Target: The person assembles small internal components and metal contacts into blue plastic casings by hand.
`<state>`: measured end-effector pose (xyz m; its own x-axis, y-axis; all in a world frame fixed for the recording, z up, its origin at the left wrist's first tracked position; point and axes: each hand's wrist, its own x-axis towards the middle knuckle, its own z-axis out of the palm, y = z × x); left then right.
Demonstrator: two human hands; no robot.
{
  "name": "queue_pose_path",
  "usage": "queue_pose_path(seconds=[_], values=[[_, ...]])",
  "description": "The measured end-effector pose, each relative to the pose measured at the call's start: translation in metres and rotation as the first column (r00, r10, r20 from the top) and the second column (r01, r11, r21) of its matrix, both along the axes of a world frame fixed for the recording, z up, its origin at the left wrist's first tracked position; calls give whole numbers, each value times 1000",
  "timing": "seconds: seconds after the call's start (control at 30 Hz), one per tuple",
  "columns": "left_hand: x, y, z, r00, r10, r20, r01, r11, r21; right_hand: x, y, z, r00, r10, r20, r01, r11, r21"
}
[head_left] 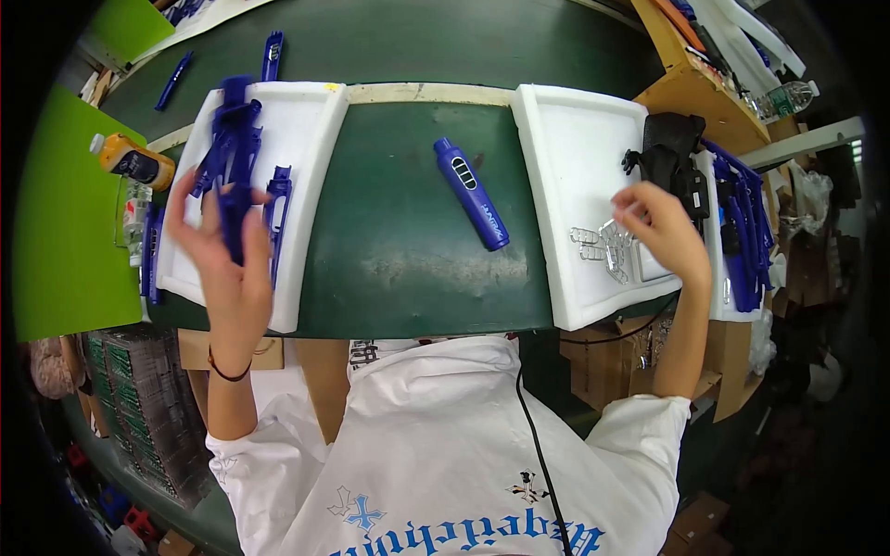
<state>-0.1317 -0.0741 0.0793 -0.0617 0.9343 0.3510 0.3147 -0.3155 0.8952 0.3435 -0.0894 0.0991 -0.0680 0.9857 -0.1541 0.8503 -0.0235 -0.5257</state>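
Note:
My left hand (pixel 227 269) is closed around a long blue plastic shell half (pixel 235 199), blurred by motion, over the left white foam tray (pixel 320 120). More blue shell parts (pixel 280 185) lie in that tray. My right hand (pixel 666 232) is over the right white foam tray (pixel 556 139), fingers curled with the tips together beside small clear plastic pieces (pixel 614 252); whether a piece is between them is hidden. Between the trays, a blue cylindrical housing (pixel 471 195) with an oval window lies aslant on the green table (pixel 408 269).
A black tool or pouch (pixel 675 148) with a cable lies in the right tray. Beyond it is a pile of blue parts (pixel 744 227). An orange-filled bottle (pixel 134 159) stands left. A wooden shelf (pixel 709 88) rises at the back right, with a clear bottle (pixel 788 99).

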Motion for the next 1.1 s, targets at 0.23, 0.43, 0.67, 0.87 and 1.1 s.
queue_pose_path(seconds=[0.23,0.43,0.67,0.87,1.1], values=[[90,39,-35,754,-654,-54,648,755,-94,-35,-11,-36,981,166,100,-171,984,46],[117,86,-27,707,-589,391,706,621,-342,-52,12,-24,972,139,191,-115,984,-133],[80,109,-53,722,-300,623,597,727,-341,-67,-6,-17,908,131,398,-143,990,1],[79,107,-44,555,-268,788,672,702,-235,-68,-5,-29,920,16,393,20,996,-87],[87,99,-53,419,-252,872,703,698,-136,-91,14,-3,987,-55,151,9,958,288]])
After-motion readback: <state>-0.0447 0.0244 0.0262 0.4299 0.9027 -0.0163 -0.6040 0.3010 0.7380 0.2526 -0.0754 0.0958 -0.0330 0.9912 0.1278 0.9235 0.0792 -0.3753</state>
